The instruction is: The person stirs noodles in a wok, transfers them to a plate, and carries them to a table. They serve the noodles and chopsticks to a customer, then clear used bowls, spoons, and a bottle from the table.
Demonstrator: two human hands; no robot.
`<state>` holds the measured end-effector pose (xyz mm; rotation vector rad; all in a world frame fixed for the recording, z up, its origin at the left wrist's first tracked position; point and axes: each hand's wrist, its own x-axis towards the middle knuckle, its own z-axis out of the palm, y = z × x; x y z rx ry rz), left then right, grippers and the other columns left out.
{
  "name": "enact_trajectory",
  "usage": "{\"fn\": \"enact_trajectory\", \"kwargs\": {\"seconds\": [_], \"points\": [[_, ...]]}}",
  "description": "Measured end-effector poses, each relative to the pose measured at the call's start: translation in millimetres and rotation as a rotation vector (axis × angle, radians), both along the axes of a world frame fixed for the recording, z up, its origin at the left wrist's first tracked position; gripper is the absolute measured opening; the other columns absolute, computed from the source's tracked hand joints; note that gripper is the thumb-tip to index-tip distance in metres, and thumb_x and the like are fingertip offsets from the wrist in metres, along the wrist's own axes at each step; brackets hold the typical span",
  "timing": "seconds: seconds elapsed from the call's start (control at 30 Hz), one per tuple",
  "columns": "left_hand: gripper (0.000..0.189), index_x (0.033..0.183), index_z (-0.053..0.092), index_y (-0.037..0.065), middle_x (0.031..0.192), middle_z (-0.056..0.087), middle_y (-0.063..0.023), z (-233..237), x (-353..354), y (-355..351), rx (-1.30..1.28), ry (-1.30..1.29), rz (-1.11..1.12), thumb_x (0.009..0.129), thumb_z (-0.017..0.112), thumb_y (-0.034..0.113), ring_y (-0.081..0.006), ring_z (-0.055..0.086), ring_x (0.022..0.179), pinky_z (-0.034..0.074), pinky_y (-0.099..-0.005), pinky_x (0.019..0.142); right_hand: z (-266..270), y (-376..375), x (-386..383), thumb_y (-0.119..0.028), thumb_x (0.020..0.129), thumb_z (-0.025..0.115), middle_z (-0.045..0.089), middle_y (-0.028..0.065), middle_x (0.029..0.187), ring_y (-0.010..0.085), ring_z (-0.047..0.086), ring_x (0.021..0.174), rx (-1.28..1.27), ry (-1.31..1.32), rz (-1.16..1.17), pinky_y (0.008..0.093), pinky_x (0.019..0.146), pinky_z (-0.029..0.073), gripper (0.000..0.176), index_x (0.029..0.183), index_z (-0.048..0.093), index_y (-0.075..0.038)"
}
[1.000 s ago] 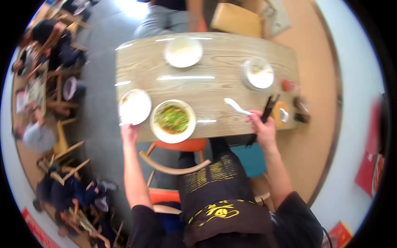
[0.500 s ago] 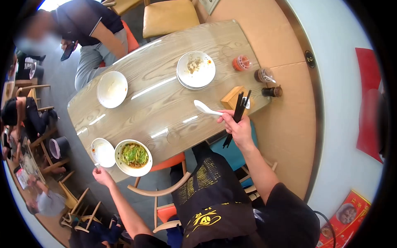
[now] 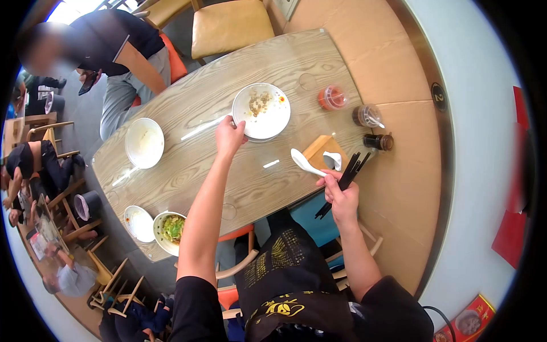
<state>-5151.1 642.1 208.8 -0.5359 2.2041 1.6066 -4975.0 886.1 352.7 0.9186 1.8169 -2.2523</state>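
My left hand (image 3: 231, 137) reaches across the table and grips the near-left rim of a white bowl (image 3: 268, 122) with food scraps inside. This bowl sits on another dish, mostly hidden beneath it. In my right hand (image 3: 342, 200) are a white soup spoon (image 3: 305, 162) and several black chopsticks (image 3: 348, 178), fingers closed round them. Over at the lower left, a bowl with green leaves in brown broth (image 3: 172, 228) is partly covered by my left arm. Beside it lies a small white bowl (image 3: 138, 223). Another white bowl (image 3: 145, 143) stands at the far left.
A wooden tissue box (image 3: 320, 149), a red-filled tub (image 3: 333, 97), a condiment jar with a spoon (image 3: 367, 115) and a dark bottle (image 3: 378, 142) line the right end of the wood-grain table (image 3: 194, 188). A person (image 3: 122, 51) sits opposite, holding a phone.
My left hand has moved from the small bowl at the lower left to the scrap-filled bowl and taken its rim. My right hand still holds the spoon and chopsticks.
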Motion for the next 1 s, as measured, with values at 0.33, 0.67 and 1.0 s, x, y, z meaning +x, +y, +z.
{"fn": "enact_trajectory", "kwargs": {"seconds": [0.33, 0.67, 1.0], "points": [[0.032, 0.113, 0.059, -0.009, 0.08, 0.069, -0.0148, 68, 33, -42, 0.259, 0.059, 0.218, 0.082, 0.056, 0.0, -0.0179, 0.066, 0.06, 0.052, -0.0276, 0.05, 21, -30, -12, -0.011, 0.097, 0.059, 0.067, 0.0076, 0.083, 0.0016, 0.039, 0.053, 0.002, 0.055, 0.138, 0.0173, 0.046, 0.031, 0.023, 0.113, 0.065, 0.003], [0.032, 0.111, 0.062, -0.011, 0.08, 0.069, -0.0123, 194, 272, -238, -0.029, 0.036, 0.479, 0.082, 0.049, -0.005, -0.0137, 0.064, 0.057, 0.053, -0.0258, 0.049, 34, -195, 25, -0.014, 0.097, 0.058, 0.071, 0.0017, 0.087, 0.0015, 0.043, 0.058, -0.244, 0.002, 0.752, 0.0189, 0.05, 0.035, 0.022, 0.112, 0.068, -0.001], [0.024, 0.099, 0.066, -0.01, 0.065, 0.067, -0.0097, 149, 358, -298, -0.113, -0.061, 0.624, 0.081, 0.055, 0.002, -0.0129, 0.061, 0.047, 0.051, -0.0262, 0.042, -45, -346, 92, -0.018, 0.088, 0.066, 0.071, 0.0074, 0.075, 0.0152, 0.065, 0.069, 0.112, 0.076, 1.143, 0.0316, 0.067, 0.05, 0.02, 0.091, 0.07, 0.001]]}}
